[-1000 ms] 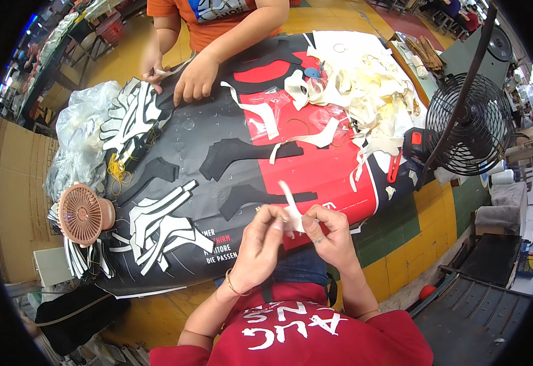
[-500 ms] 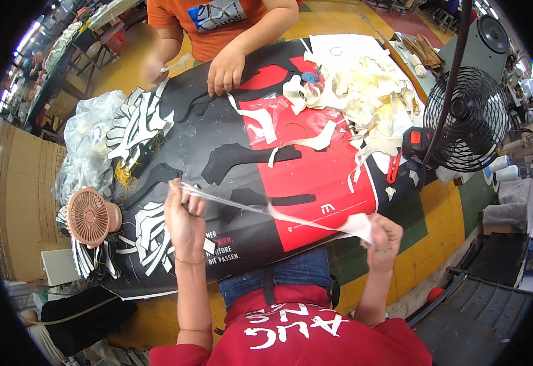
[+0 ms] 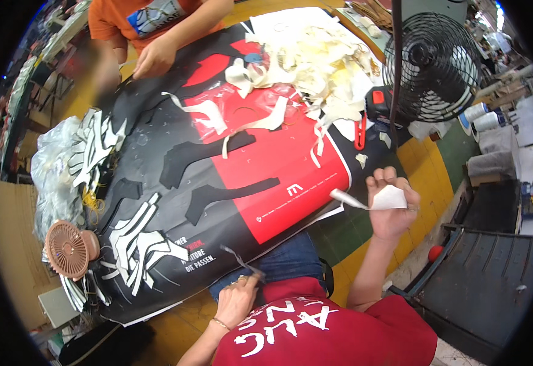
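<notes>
White piece [image 3: 389, 198] sits in your right hand [image 3: 393, 215], fingers half-curled round it; long axis crosswise, narrow tail pointing left at the red panel [image 3: 260, 210]. Black cutout [image 3: 214, 198] lies left, well apart. Your left hand [image 3: 237, 300], low by your lap, pinches a blurred clear strip [image 3: 239, 260].

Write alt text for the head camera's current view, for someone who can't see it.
A person in a dark red shirt holds a thin white piece in the right hand and a narrow translucent strip in the left hand. A black and red covered table bears flat black cutouts and cream scraps; a co-worker in orange is opposite.
</notes>
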Demonstrator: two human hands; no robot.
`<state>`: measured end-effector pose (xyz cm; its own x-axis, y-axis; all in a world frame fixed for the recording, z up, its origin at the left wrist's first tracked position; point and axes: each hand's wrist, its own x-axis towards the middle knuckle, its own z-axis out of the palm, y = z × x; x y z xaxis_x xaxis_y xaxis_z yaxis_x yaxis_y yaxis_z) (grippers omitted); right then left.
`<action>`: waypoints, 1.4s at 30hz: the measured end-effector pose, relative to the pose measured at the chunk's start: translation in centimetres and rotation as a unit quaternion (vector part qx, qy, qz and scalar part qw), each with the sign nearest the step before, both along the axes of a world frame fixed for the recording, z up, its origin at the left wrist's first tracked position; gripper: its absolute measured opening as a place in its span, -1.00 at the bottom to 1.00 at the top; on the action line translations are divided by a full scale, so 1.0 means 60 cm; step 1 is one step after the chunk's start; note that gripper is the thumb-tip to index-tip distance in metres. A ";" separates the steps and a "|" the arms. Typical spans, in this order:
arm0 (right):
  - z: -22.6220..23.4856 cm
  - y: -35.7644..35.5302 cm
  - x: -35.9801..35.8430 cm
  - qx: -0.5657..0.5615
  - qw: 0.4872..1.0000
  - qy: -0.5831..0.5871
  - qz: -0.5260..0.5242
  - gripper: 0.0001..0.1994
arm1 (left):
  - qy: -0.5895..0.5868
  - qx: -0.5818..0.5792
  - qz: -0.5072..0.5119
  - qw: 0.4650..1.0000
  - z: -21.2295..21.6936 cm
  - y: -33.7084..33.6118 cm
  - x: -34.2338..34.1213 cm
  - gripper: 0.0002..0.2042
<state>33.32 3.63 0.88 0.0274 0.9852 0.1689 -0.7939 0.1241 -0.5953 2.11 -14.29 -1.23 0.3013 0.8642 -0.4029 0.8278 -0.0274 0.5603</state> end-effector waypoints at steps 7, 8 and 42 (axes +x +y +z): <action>0.003 0.006 -0.077 -0.019 0.943 0.280 0.181 -0.75 | -0.160 -0.027 0.066 0.985 0.045 0.016 -0.038 -0.60; 0.007 0.002 -0.088 -0.026 0.941 0.284 0.183 -0.75 | -0.230 0.020 0.132 0.964 0.053 0.029 -0.032 -0.74; 0.026 -0.004 -0.205 -0.159 0.969 0.188 -0.028 -0.54 | -0.422 0.122 0.194 0.877 0.020 0.164 0.055 -0.70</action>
<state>20.99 3.37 2.42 0.0836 0.9810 -0.1751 -0.9595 0.0318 -0.2799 5.44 -4.46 -0.03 0.0666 0.9972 0.0338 0.0950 -0.0401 0.9947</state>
